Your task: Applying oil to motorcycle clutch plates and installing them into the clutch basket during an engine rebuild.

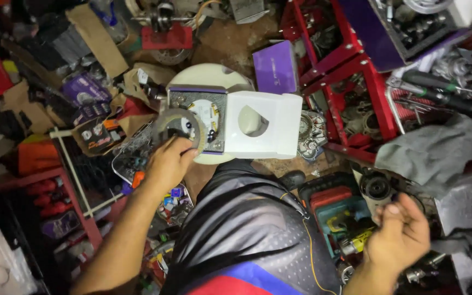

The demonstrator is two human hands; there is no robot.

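Left hand [166,164] grip on friction ring [177,127], over open box [230,123]

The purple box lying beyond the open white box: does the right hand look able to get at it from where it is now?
Probably yes. The right hand looks empty, nothing lies on the purple box, and only the low open white box is between them.

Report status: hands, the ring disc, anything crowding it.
Left hand grips grey ring disc over open white box. Right hand held loose, apparently empty, above green toolbox. Clutter of parts all around; box flap beside disc.
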